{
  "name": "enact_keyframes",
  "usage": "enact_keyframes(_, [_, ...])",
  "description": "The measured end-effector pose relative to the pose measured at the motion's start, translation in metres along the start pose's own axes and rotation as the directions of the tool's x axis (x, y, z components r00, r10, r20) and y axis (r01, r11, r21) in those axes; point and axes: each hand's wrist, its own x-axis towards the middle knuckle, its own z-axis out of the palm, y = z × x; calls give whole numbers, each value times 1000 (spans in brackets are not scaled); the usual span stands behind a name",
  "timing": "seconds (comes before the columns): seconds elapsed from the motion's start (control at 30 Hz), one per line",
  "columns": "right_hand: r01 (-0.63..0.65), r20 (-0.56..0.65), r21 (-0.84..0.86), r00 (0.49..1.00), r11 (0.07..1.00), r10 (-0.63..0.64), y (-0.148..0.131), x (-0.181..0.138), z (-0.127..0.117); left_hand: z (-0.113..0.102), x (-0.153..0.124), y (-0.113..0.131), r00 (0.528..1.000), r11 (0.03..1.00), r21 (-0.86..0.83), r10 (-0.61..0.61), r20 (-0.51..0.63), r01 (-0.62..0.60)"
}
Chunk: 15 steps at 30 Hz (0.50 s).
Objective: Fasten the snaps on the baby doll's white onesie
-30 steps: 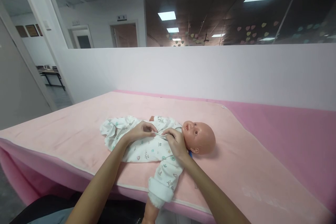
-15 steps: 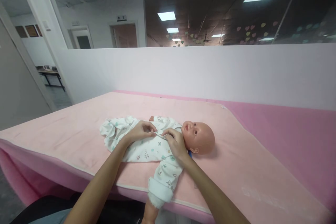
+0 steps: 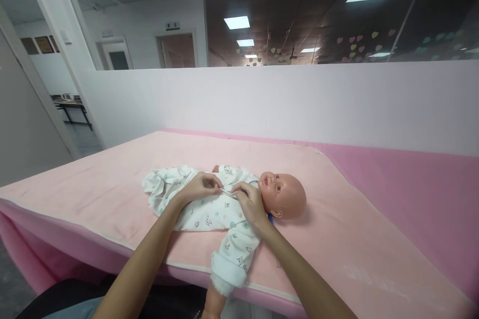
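A baby doll (image 3: 285, 195) lies on its back on a pale pink mat (image 3: 112, 194), head to the right. It wears a white printed romper (image 3: 209, 212). My left hand (image 3: 198, 185) pinches the romper's front edge at the doll's chest. My right hand (image 3: 250, 203) pinches the same edge just to the right, near the doll's neck. The fingertips of both hands almost meet. One sleeve (image 3: 234, 256) with the doll's arm hangs over the mat's near edge.
A darker pink pad (image 3: 411, 184) lies under the mat and reaches to the right. A white partition wall (image 3: 284, 104) runs behind the table, with glass above it. An open doorway and a desk (image 3: 71, 107) are at the far left.
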Motion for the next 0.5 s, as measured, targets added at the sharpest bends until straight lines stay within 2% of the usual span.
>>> enact_keyframes(0.33, [2,2,-2,1000,1000,-2,-3,-1,0,-3,1,-4,995,998,53,37,87,-42])
enact_keyframes(0.5, [-2,13,-26,1000,1000,2,-4,-1,-1,-4,1,2,980,996,63,53,194,-66])
